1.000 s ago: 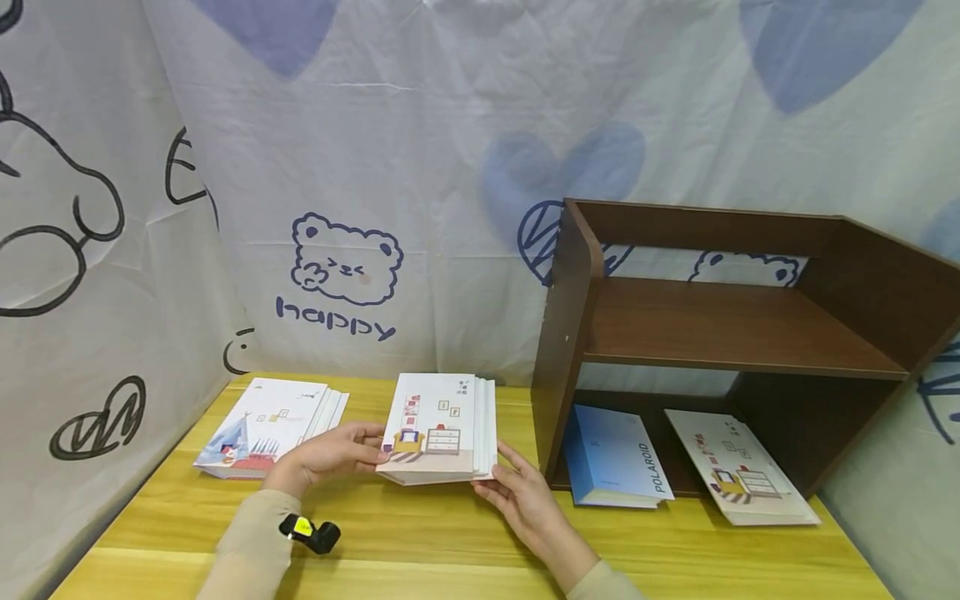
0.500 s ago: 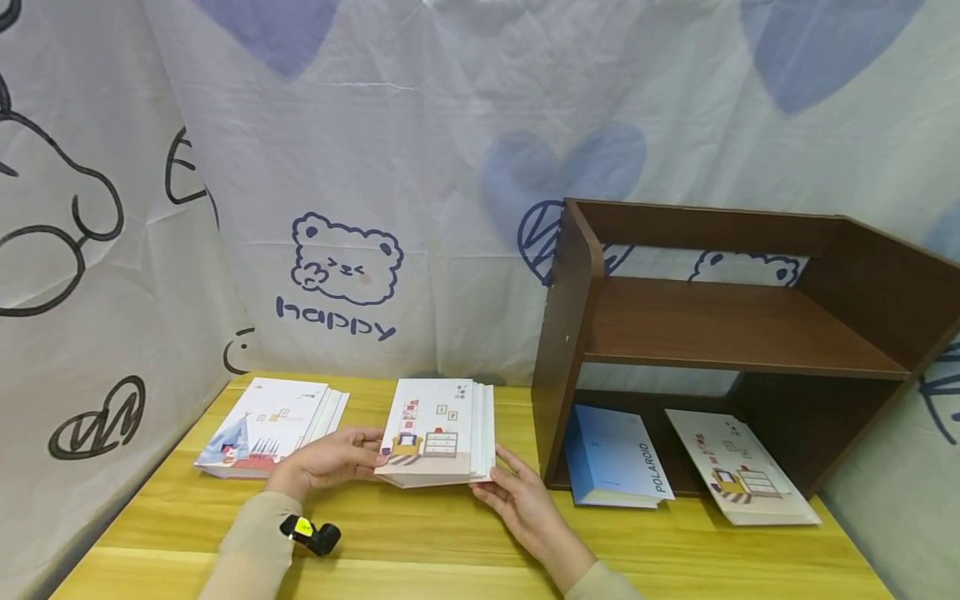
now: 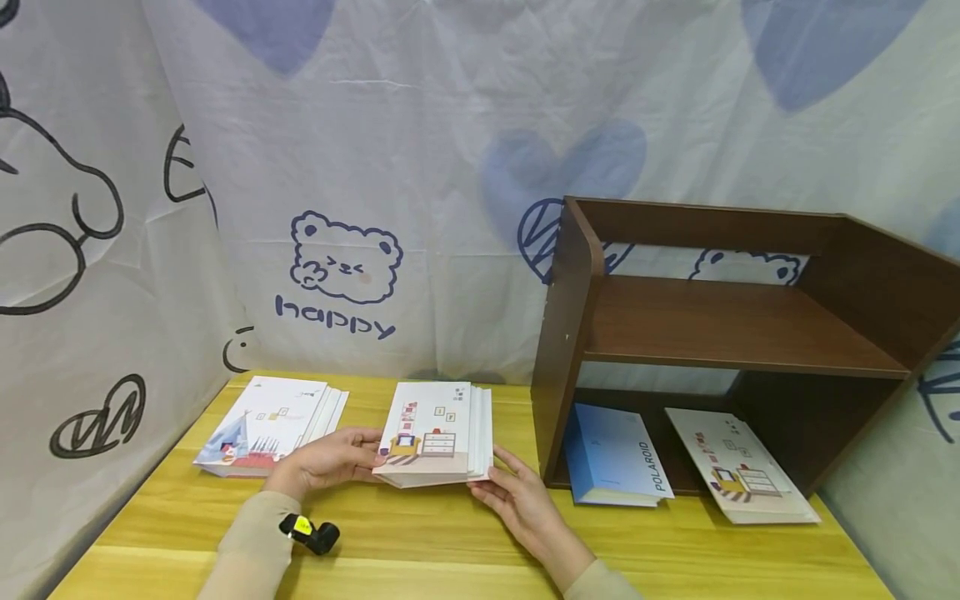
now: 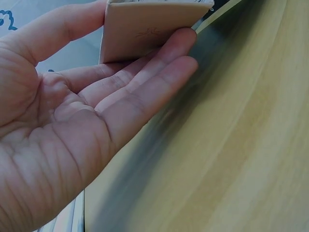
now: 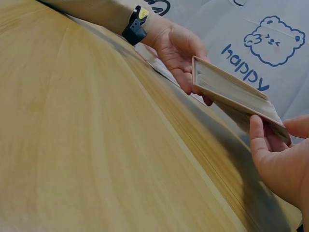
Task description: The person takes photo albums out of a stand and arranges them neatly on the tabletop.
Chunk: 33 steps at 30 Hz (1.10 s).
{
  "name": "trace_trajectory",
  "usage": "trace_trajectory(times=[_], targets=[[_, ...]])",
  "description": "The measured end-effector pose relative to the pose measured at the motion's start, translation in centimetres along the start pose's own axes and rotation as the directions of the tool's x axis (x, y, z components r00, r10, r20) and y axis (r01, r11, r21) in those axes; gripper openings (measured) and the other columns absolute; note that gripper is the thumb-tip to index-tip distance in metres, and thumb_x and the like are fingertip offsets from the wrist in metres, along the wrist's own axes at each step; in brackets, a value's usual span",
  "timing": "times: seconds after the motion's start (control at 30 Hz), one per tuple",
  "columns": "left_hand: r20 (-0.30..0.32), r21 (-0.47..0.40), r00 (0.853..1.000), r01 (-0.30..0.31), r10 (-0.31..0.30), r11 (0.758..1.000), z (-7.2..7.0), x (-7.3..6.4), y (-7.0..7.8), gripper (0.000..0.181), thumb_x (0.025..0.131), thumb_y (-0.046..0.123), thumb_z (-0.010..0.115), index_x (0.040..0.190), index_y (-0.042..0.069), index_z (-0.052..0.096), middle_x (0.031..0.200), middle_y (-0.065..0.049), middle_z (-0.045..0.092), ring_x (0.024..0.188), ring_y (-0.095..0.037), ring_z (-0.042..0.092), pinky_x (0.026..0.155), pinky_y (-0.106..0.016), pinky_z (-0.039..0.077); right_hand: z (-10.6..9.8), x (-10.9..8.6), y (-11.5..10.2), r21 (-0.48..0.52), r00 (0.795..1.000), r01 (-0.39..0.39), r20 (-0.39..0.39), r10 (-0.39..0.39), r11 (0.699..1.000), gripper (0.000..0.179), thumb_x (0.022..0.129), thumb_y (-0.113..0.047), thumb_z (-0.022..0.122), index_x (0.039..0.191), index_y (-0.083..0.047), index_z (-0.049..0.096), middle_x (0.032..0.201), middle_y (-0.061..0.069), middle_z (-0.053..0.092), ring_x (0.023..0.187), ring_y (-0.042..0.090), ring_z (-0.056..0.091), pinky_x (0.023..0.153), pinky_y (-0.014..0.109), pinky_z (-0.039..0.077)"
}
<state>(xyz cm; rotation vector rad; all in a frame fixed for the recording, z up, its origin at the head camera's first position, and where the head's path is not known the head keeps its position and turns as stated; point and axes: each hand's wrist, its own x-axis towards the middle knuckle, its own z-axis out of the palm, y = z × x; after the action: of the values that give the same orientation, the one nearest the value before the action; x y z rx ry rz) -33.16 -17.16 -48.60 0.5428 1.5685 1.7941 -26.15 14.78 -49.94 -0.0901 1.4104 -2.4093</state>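
A white hardcover book (image 3: pixel 427 429) with a drawn armchair and dresser on its cover is held between both hands, raised off the table. My left hand (image 3: pixel 333 458) grips its left side; in the left wrist view the fingers lie under the book (image 4: pixel 149 31), with the thumb at its edge. At the lower right corner my right hand (image 3: pixel 525 504) pinches it, thumb and fingers on either side in the right wrist view. Page edges of the book (image 5: pixel 236 92) face the right wrist camera.
Another white book (image 3: pixel 277 417) with a tent drawing lies on the wooden table (image 3: pixel 420 550) at left. A dark brown shelf (image 3: pixel 720 317) stands at right, with a blue POLAROID book (image 3: pixel 615 454) and a white book (image 3: pixel 738 467) at its bottom. Printed cloth (image 3: pixel 420 167) hangs behind.
The held book has come slightly down and a touch left in the head view, and both hands keep their grip. The other books and the shelf stay where they were.
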Motion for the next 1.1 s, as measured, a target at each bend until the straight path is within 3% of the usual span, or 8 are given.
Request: trace_trajectory(times=[1.1], targets=[[0.004, -0.020, 1.000, 0.000, 0.000, 1.000, -0.42, -0.23, -0.35, 0.051, 0.099, 0.000, 0.046, 0.144, -0.017, 0.027, 0.120, -0.010, 0.069, 0.110, -0.024, 0.067, 0.098, -0.040, 0.053, 0.30, -0.10, -0.12, 0.012, 1.000, -0.022, 0.014, 0.022, 1.000, 0.059, 0.099, 0.000, 0.044, 0.151, 0.005, 0.017, 0.109, 0.011, 0.060, 0.097, 0.017, 0.063, 0.092, 0.025, 0.054]])
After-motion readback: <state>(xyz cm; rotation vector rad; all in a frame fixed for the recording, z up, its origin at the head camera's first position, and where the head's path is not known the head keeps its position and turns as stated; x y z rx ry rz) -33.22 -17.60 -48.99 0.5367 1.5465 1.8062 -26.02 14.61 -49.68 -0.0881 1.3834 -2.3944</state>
